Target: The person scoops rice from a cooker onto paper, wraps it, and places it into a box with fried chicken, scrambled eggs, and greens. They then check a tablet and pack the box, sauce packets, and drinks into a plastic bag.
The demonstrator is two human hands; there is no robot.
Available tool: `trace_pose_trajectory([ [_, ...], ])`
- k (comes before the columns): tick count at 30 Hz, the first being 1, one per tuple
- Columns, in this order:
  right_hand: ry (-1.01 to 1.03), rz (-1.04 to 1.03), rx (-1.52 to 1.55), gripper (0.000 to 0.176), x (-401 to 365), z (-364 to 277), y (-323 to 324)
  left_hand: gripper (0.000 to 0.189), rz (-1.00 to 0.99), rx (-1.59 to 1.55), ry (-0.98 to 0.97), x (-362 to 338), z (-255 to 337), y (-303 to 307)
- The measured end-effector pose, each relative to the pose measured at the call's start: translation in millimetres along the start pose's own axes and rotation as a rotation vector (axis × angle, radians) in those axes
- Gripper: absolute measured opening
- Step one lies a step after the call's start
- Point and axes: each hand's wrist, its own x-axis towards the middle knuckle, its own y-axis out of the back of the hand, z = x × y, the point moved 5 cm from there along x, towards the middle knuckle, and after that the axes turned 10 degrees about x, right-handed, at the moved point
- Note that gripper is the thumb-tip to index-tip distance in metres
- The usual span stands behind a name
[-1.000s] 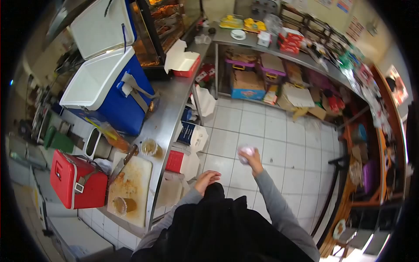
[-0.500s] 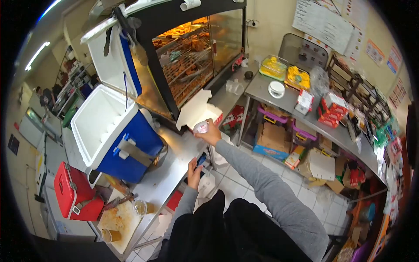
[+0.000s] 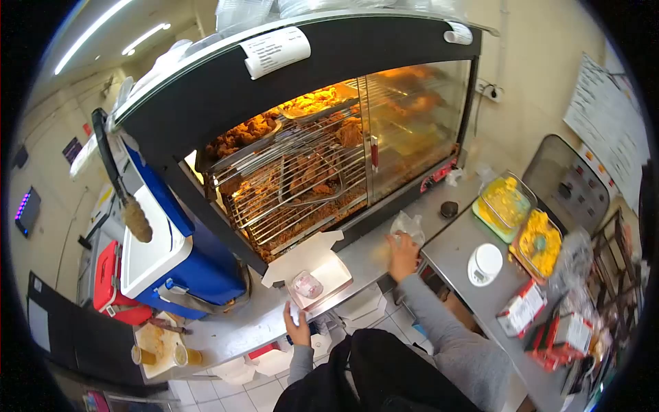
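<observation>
Head view: a metal counter before a lit food-warming cabinet, seen from above.
Left hand: thumb and fingers spread apart, just beside the near edge of the takeaway box; whether the fingertips touch the cardboard cannot be told.
Right hand: fingers bent, at the crumpled clear plastic on the counter; whether they pinch it cannot be told.
Takeaway box: open on the counter between the two hands, its flap raised toward the cabinet.
Pinkish wrapped bundle: inside the box, toward its left side; contents too blurred to name.
Cabinet interior: browned pieces of food on wire racks, under orange light.
Blue cool box: upright at the cabinet's left, near a red cool box.
Chopping board: at the counter's left end, bearing two cups of brownish liquid.
Side table: at right, with a white kitchen scale near two containers of yellow food.
</observation>
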Motion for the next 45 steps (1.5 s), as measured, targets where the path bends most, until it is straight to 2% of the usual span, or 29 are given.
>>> trace_pose_trajectory([
  [1,0.053,-0.094,-0.162,0.056,3,25,6,0.048,0.184,-0.021,-0.041,-6,20,1],
  [3,0.178,-0.212,-0.186,0.046,9,64,10,0.043,0.308,-0.031,-0.114,-17,66,-8],
  [6,0.314,-0.284,-0.101,0.03,26,108,-5,0.034,0.222,-0.013,-0.186,-36,143,-46],
  [8,0.158,-0.136,0.291,0.019,43,80,15,0.044,0.148,0.048,-0.409,-43,178,-78],
  [9,0.076,-0.072,0.491,0.013,50,56,30,0.049,0.124,0.036,-0.424,-46,199,-90],
  [10,0.121,-0.068,0.633,0.011,53,24,45,0.05,0.11,0.104,-0.42,-50,221,-98],
  [11,0.156,-0.065,0.773,0.009,52,-4,59,0.047,0.11,0.091,-0.42,-49,225,-106],
  [13,0.083,-0.235,0.921,0.009,39,-31,63,0.042,0.087,0.062,-0.421,-49,227,-117],
  [14,0.076,-0.287,0.931,0.011,35,-34,64,0.027,0.08,0.048,-0.374,-47,223,-112],
  [16,0.069,-0.372,0.947,0.015,38,-40,63,0.023,0.12,-0.185,-0.182,-44,209,-100],
  [17,0.078,-0.34,0.892,0.017,41,-44,66,0.021,0.134,-0.3,-0.082,-44,202,-93],
  [19,0.089,-0.282,0.78,0.021,43,-53,74,0.016,0.109,-0.288,-0.102,-42,204,-83],
  [21,0.455,-0.106,0.562,0.023,33,-85,107,0.015,0.085,-0.272,-0.049,-43,199,-78],
  [22,0.63,-0.012,0.447,0.024,24,-98,116,0.013,0.14,-0.271,-0.063,-45,205,-74],
  [23,0.623,-0.141,0.559,0.021,16,-98,108,0.012,0.166,-0.269,-0.091,-49,217,-68],
  [25,0.598,-0.405,0.777,0.015,-13,-94,85,0.009,0.215,-0.265,-0.139,-58,237,-62],
  [26,0.427,-0.575,0.876,0.015,-20,-86,68,0.011,0.257,-0.223,-0.186,-62,226,-68],
  [28,0.08,-0.904,1.05,0.017,-37,-66,23,0.013,0.228,-0.043,-0.375,-76,247,-66],
  [29,-0.13,-0.882,1.411,0.025,-55,-47,-9,0.014,0.21,0.033,-0.464,-84,242,-73],
  [30,-0.476,-0.843,1.686,0.031,-60,-45,-17,0.014,0.223,0.061,-0.445,-89,236,-78],
  [31,-0.83,-0.699,1.956,0.037,-65,-42,-24,0.014,0.235,0.089,-0.425,-94,228,-84],
  [32,-0.982,-0.654,1.999,0.038,-71,-39,-30,0.016,0.199,0.09,-0.374,-95,210,-93],
  [33,-1.036,-0.649,1.962,0.038,-76,-33,-37,0.018,0.161,0.091,-0.319,-98,189,-102],
  [34,-1.032,-0.662,1.904,0.038,-81,-29,-43,0.021,0.037,0.103,-0.19,-105,173,-110],
  [37,-0.95,-0.695,1.716,0.039,-88,-18,-66,0.025,-0.193,-0.437,-0.204,-111,190,-121],
  [38,-0.914,-0.702,1.662,0.04,-88,-14,-72,0.023,-0.151,-0.281,-0.336,-108,179,-126],
  [40,-0.839,-0.717,1.558,0.041,-91,-1,-82,0.021,-0.129,-0.152,-0.407,-103,163,-139],
  [43,-0.681,-0.73,1.382,0.042,-90,16,-90,0.02,-0.301,-0.12,-0.412,-94,152,-160],
  [45,-0.495,-0.713,1.183,0.043,-87,29,-90,0.019,-0.461,-0.101,-0.496,-85,155,-172],
])
